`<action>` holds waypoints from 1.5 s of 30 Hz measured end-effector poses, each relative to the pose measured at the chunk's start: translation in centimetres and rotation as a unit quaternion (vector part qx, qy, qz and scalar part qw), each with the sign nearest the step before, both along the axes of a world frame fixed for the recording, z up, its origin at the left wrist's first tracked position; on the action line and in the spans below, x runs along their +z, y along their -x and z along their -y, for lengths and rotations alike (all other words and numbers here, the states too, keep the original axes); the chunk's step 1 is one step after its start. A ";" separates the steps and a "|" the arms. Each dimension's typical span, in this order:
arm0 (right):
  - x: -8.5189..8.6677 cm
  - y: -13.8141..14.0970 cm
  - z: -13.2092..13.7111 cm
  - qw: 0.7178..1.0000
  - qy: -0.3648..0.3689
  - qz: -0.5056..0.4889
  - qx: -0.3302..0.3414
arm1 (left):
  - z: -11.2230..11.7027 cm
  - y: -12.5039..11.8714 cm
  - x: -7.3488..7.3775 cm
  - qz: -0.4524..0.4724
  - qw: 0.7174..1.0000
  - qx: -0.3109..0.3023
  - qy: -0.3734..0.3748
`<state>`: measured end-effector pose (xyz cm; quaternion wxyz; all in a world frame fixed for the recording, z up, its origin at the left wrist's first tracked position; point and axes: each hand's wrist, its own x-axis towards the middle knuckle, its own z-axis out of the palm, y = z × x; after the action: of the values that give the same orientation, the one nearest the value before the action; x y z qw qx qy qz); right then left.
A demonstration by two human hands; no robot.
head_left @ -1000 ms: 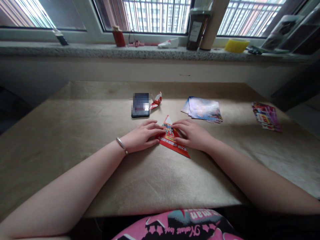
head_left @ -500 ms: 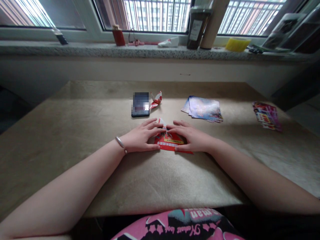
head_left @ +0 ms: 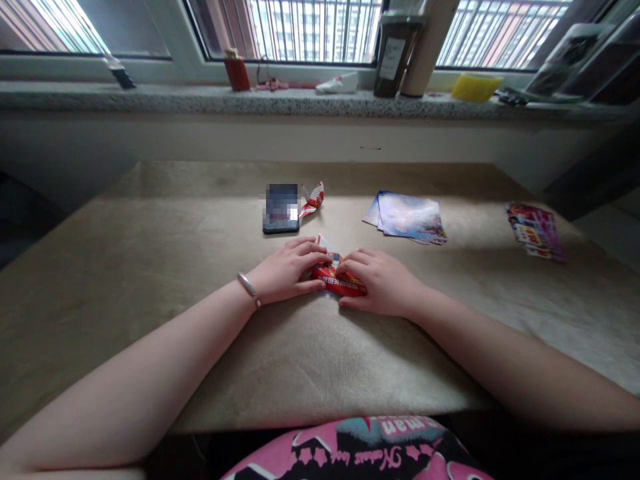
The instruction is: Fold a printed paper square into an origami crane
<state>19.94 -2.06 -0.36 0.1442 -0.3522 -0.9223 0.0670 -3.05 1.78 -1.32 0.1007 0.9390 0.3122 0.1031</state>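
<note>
A red printed paper point(head_left: 334, 283), with white lettering and coloured pictures, lies partly folded on the table between my hands. Its front edge is bent up, and a white tip points away from me. My left hand point(head_left: 290, 270) holds the paper's left side, thumb near the front edge and fingers over the top. On the right side, my right hand point(head_left: 384, 280) has its fingers curled on the paper, with the thumb low by the tabletop. My fingers hide parts of both sides. Just beyond sits a folded red-and-white paper piece point(head_left: 313, 199), beside a dark phone point(head_left: 281, 210).
Blue-purple picture sheets point(head_left: 413, 215) lie fanned at the back right of the table point(head_left: 150, 240). Small colourful printed cards point(head_left: 535, 230) rest near its right edge. Along the windowsill point(head_left: 190, 100) stand a red container point(head_left: 237, 73), a dark jar point(head_left: 395, 57) and yellow tape point(head_left: 475, 88).
The paper's front edge has been lifted and folded over, so less of its red face shows. My right hand's fingers have curled in and my left hand has shifted slightly right.
</note>
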 end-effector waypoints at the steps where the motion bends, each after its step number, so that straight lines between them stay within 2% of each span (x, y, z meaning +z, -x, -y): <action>1: 0.0 0.0 0.1 1.000 -0.009 0.003 0.003 | 0.0 0.0 0.0 0.002 1.000 -0.001 -0.003; 7: -0.2 -0.3 0.1 0.995 -0.060 0.024 0.076 | -0.2 0.3 -0.2 -0.008 1.000 -0.028 -0.013; 12: -0.2 -0.4 0.1 0.995 -0.058 0.032 0.078 | -0.3 0.8 0.0 -0.027 0.998 -0.049 -0.008; 18: 0.0 -0.2 0.5 0.999 0.003 0.039 0.012 | -0.2 1.0 0.0 -0.036 0.999 -0.040 0.005; 25: -0.2 -0.2 0.2 0.997 0.055 -0.009 -0.056 | -0.3 1.2 -0.6 -0.013 1.000 -0.012 0.007; 34: 0.2 -0.8 -0.2 0.975 0.152 -0.051 -0.155 | -0.1 1.0 -1.0 -0.013 0.996 0.086 0.021; 39: 0.6 -1.3 -0.4 0.956 0.189 -0.064 -0.215 | -0.1 1.0 -0.9 0.000 0.995 0.092 0.037; 45: 0.6 -1.9 -1.0 0.943 0.199 -0.049 -0.262 | 0.0 1.2 -1.0 0.020 0.997 0.070 0.018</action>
<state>21.84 -1.08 0.21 0.1281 -0.5989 -0.7574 0.2263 -4.21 1.78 -2.36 0.1162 0.9108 0.3767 0.1226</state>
